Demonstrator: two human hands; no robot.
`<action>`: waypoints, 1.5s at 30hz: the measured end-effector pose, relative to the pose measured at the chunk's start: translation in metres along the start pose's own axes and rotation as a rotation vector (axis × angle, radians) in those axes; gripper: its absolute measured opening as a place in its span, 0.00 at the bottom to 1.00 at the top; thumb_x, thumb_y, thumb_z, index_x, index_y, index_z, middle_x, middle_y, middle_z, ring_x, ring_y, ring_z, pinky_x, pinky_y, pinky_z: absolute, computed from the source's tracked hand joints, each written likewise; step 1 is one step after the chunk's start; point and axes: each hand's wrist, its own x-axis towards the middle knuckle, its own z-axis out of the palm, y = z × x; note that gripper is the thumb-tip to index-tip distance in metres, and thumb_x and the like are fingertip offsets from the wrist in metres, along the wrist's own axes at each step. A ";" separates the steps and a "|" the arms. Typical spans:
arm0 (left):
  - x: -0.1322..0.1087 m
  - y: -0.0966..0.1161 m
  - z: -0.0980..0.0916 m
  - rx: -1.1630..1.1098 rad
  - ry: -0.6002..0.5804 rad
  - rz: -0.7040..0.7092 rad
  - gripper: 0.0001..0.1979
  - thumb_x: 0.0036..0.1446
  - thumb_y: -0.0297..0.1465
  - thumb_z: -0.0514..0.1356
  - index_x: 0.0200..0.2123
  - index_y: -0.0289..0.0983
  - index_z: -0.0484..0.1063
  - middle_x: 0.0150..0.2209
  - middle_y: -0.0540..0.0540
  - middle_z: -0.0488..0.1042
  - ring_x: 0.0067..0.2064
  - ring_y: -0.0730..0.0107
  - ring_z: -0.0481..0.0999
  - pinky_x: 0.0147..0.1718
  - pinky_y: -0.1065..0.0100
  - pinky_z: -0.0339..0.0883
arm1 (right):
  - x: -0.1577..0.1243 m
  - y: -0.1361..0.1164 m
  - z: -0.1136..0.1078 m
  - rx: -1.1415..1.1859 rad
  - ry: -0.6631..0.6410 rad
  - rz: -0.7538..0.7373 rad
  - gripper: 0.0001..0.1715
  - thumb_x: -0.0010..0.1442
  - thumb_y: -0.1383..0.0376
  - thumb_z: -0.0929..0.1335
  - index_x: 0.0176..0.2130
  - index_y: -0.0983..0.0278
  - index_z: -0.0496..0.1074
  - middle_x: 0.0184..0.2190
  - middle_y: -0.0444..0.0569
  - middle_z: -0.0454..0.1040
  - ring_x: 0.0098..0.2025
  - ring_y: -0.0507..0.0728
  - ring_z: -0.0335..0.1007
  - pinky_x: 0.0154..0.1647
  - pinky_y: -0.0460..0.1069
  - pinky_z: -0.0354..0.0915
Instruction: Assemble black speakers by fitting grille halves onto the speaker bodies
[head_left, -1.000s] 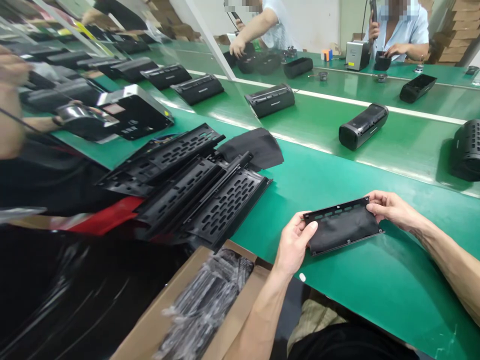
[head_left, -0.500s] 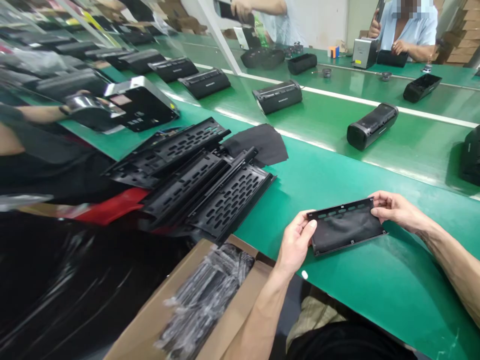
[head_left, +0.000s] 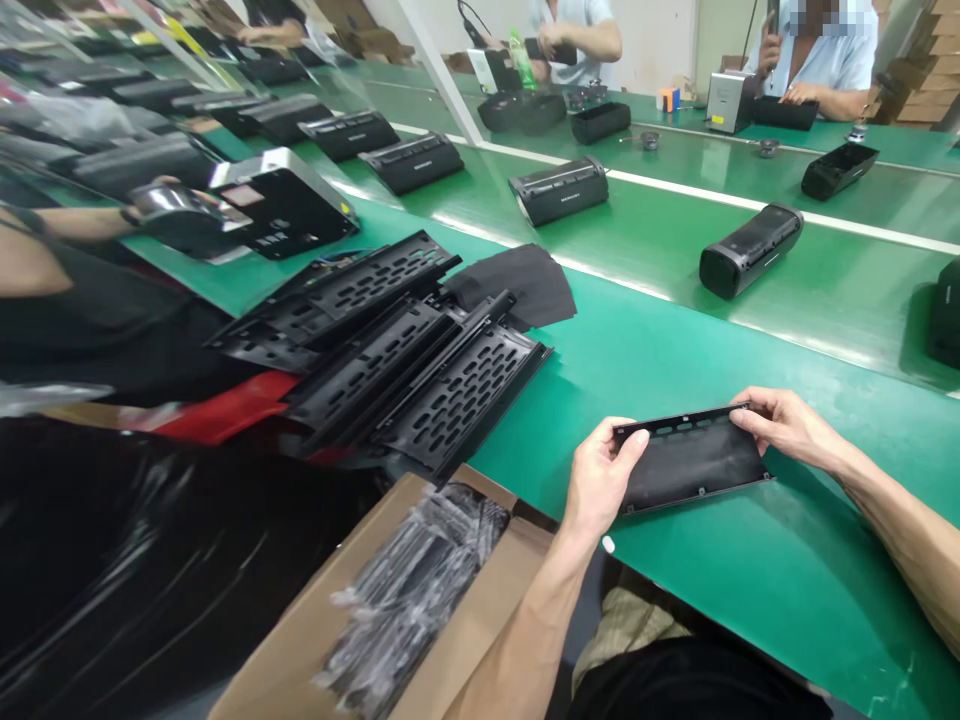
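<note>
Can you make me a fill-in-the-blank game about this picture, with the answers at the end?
1. The left hand and right hand hold a panel coloured ____.
2. The worktable under them is coloured ____.
3. The open box, with clear wrappings inside, is made of brown ____.
4. The nearest panel in the pile has many oval ____.

Missing words: black; green; cardboard; holes.

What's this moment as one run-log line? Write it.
left grip: on black panel, left end | right grip: on its right end | slotted panels: piled left, on green table
</note>
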 end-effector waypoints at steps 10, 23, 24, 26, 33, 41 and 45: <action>-0.001 0.001 0.001 0.017 -0.007 -0.001 0.17 0.56 0.45 0.70 0.37 0.37 0.76 0.32 0.50 0.78 0.34 0.68 0.75 0.35 0.70 0.68 | -0.004 -0.008 0.003 -0.208 0.050 0.005 0.19 0.65 0.50 0.68 0.40 0.63 0.76 0.25 0.41 0.73 0.22 0.52 0.70 0.25 0.47 0.65; -0.002 0.004 0.001 0.026 -0.017 0.003 0.17 0.55 0.45 0.70 0.36 0.37 0.76 0.32 0.50 0.78 0.34 0.67 0.75 0.36 0.69 0.69 | -0.002 -0.016 0.034 -0.497 0.281 -0.393 0.09 0.65 0.60 0.68 0.41 0.60 0.78 0.40 0.50 0.81 0.42 0.60 0.79 0.44 0.54 0.70; -0.002 0.004 0.001 0.028 -0.014 -0.001 0.17 0.55 0.45 0.70 0.36 0.37 0.76 0.32 0.50 0.78 0.34 0.67 0.75 0.36 0.70 0.68 | -0.001 -0.015 0.038 -0.487 0.286 -0.400 0.08 0.65 0.61 0.68 0.39 0.60 0.78 0.38 0.49 0.81 0.39 0.60 0.79 0.42 0.53 0.70; -0.002 0.004 0.002 0.033 -0.012 -0.005 0.17 0.54 0.45 0.70 0.37 0.37 0.77 0.32 0.50 0.78 0.34 0.67 0.75 0.35 0.70 0.68 | 0.002 -0.012 0.043 -0.481 0.311 -0.424 0.07 0.64 0.64 0.68 0.37 0.60 0.77 0.35 0.48 0.80 0.36 0.58 0.78 0.39 0.52 0.69; 0.000 0.002 0.002 0.030 0.005 -0.017 0.18 0.53 0.45 0.71 0.36 0.37 0.77 0.31 0.50 0.77 0.33 0.69 0.74 0.34 0.71 0.68 | 0.004 -0.004 0.046 -0.492 0.364 -0.523 0.06 0.63 0.66 0.68 0.36 0.60 0.77 0.32 0.48 0.78 0.34 0.57 0.76 0.36 0.50 0.68; -0.001 0.003 0.002 0.045 -0.005 -0.024 0.17 0.54 0.45 0.70 0.37 0.37 0.76 0.31 0.50 0.77 0.33 0.69 0.74 0.34 0.71 0.68 | 0.006 -0.003 0.046 -0.466 0.349 -0.550 0.05 0.64 0.65 0.69 0.35 0.60 0.75 0.32 0.48 0.78 0.32 0.56 0.75 0.34 0.50 0.67; -0.001 0.002 0.002 0.052 0.004 -0.030 0.17 0.53 0.44 0.70 0.37 0.37 0.76 0.31 0.50 0.77 0.33 0.69 0.74 0.33 0.71 0.67 | 0.005 -0.003 0.046 -0.488 0.350 -0.561 0.06 0.62 0.68 0.67 0.36 0.61 0.76 0.30 0.47 0.76 0.31 0.56 0.73 0.33 0.49 0.66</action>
